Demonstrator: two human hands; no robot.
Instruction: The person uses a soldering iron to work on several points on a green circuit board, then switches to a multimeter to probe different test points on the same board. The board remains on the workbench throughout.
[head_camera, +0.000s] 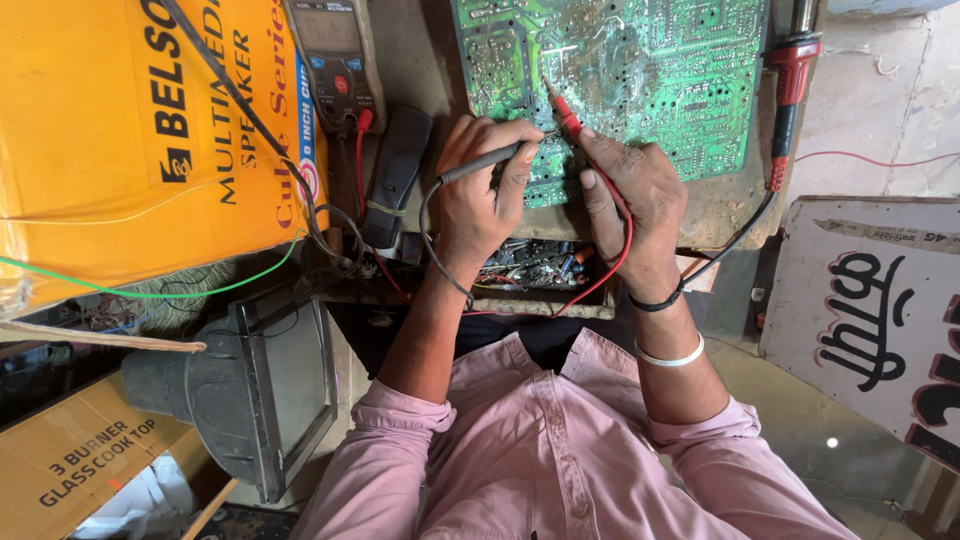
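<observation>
The person's 2 hands are working side by side over a green circuit board that is lying solder side up on a worn brown bench. The left hand is closing its fingers around a black test probe, holding it like a pen with the tip pointing right toward the lower part of the board. The right hand is pinching a red test probe between thumb and forefinger, its tip touching the board just above the black one, so the 2 tips are sitting close together. A red lead is looping under the right wrist, and a black lead is curving below the left hand. Both leads are running toward a multimeter lying at the upper left, beside a large yellow cardboard box. A red-handled soldering iron is resting along the board's right edge, well apart from either hand. A shallow tray of small loose components is sitting just below the hands, between the wrists. The person is wearing a pink shirt with sleeves rolled up, and 2 bands are circling the right wrist
</observation>
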